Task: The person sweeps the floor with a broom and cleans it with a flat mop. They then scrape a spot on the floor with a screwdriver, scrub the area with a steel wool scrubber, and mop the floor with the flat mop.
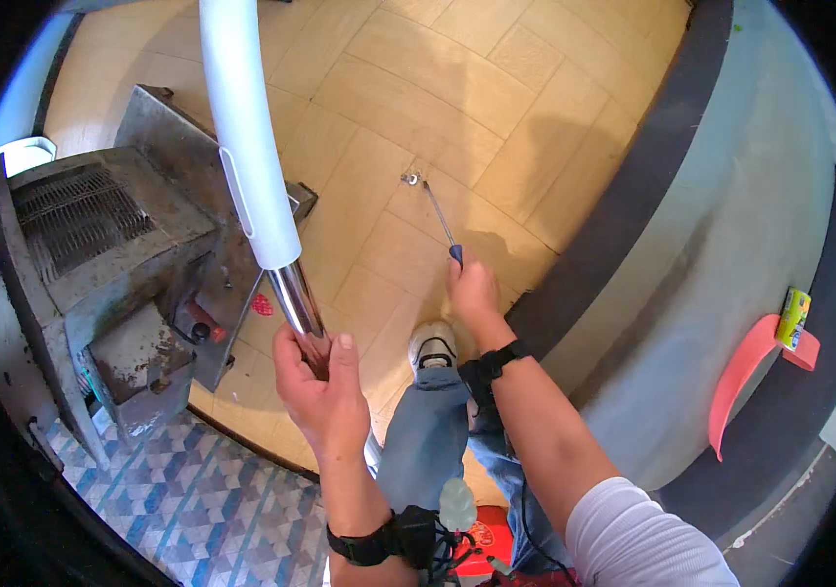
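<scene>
My left hand [322,386] is wrapped round the chrome section [296,298] of a tall pole, whose thick white upper tube [249,147] runs up out of the frame. In my right hand [474,291] is a screwdriver [438,212], gripped by its dark blue handle and pointing away from me over the floor. At the screwdriver's tip shows a small silvery metal piece [411,180]; it overlaps the tip in this view. The pole's lower part is mostly hidden behind my left hand and arm.
A worn grey metal machine [134,225] with a slotted top stands at the left, on patterned flooring [193,499]. A curved grey wall [721,264] runs along the right, with a pink curved piece [739,377] and a yellow-green can [793,319]. Below me is a red object [488,538].
</scene>
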Demonstrator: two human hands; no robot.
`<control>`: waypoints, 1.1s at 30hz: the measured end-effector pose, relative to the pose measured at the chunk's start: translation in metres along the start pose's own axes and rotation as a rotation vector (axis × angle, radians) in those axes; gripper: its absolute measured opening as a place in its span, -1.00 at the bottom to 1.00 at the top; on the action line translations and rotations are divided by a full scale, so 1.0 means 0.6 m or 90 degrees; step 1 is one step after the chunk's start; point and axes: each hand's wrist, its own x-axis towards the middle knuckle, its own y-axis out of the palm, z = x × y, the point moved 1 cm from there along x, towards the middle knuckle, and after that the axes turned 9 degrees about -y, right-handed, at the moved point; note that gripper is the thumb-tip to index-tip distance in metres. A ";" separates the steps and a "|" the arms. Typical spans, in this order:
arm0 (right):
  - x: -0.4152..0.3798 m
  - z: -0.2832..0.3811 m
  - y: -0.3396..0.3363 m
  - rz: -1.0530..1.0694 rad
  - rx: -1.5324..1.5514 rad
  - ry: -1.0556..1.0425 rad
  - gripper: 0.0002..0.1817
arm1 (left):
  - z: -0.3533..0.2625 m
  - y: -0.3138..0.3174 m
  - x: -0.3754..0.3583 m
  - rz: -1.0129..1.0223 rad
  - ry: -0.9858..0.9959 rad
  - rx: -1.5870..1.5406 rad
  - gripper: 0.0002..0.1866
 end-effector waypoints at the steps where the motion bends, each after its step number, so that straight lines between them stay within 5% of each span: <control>1: -0.001 0.003 -0.003 0.001 -0.001 0.000 -0.70 | 0.001 -0.001 0.000 0.004 -0.011 -0.002 -0.62; 33: 0.007 0.031 -0.024 -0.001 0.065 -0.075 -0.70 | 0.006 0.000 0.007 -0.009 -0.019 0.033 -0.60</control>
